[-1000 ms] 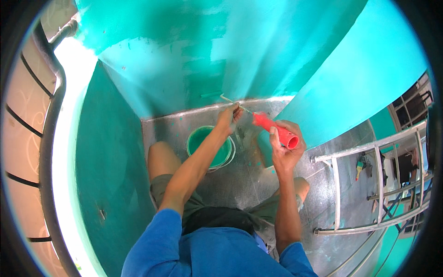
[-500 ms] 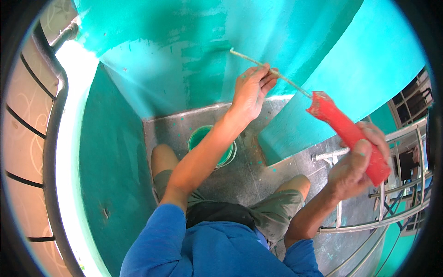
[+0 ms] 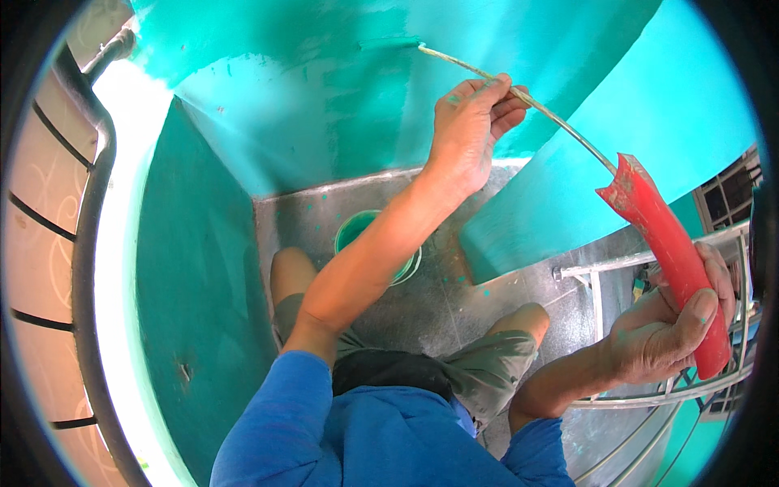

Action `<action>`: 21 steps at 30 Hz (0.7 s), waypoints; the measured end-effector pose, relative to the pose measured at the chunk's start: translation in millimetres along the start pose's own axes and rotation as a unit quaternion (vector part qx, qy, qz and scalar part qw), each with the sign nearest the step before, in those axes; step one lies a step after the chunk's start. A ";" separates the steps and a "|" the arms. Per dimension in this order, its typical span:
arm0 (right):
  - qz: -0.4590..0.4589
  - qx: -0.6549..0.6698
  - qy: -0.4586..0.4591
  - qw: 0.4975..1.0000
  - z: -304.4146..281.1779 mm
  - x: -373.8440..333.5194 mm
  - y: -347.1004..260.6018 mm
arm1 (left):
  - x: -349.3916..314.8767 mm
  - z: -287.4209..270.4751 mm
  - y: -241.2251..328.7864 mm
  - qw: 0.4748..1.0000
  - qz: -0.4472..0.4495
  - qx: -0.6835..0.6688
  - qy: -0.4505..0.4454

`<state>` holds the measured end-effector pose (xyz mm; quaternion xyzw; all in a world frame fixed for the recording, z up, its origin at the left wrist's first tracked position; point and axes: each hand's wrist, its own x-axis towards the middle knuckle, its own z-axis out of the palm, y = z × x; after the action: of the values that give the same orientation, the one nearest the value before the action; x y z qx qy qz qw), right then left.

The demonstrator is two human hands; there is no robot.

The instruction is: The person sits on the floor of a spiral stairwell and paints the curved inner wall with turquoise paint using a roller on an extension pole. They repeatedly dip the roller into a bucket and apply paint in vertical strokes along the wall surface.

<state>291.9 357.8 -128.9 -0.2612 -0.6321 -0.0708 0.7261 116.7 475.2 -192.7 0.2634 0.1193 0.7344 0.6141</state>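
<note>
A paint roller with a thin, paint-spattered rod slants across the upper right. Its narrow green roller head lies against the turquoise wall and nearly blends into it. My left hand pinches the rod between thumb and fingers, partway down from the head. Around the lower part of the red tube-shaped handle, my right hand is wrapped. The handle's near end sticks out below that hand, and its far end is ragged where the rod enters.
A paint bucket stands on the grey, paint-dotted floor, partly behind my left forearm. Low green wall and dark railing bound the left. A turquoise partition and metal railing lie right.
The roller has shifted: its head end is higher on the wall, its handle farther right and lower. My left hand moved up and right, my right hand right and slightly down, both still gripping.
</note>
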 end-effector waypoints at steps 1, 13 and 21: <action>0.001 0.005 -0.007 1.000 0.0 -3.0 1.5 | -2.1 -0.3 0.2 1.000 0.000 -0.005 0.000; 0.014 0.031 -0.008 0.999 16.9 4.7 13.7 | 9.7 -16.9 -6.2 1.000 -0.005 -0.008 0.020; -0.011 -0.044 0.082 0.996 -11.5 40.1 -7.6 | 13.8 49.9 28.4 0.997 0.055 0.015 -0.058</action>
<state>306.4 355.1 -89.1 -0.2797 -0.5698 -0.1274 0.7622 118.0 475.0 -133.7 0.3206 0.0802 0.7488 0.5746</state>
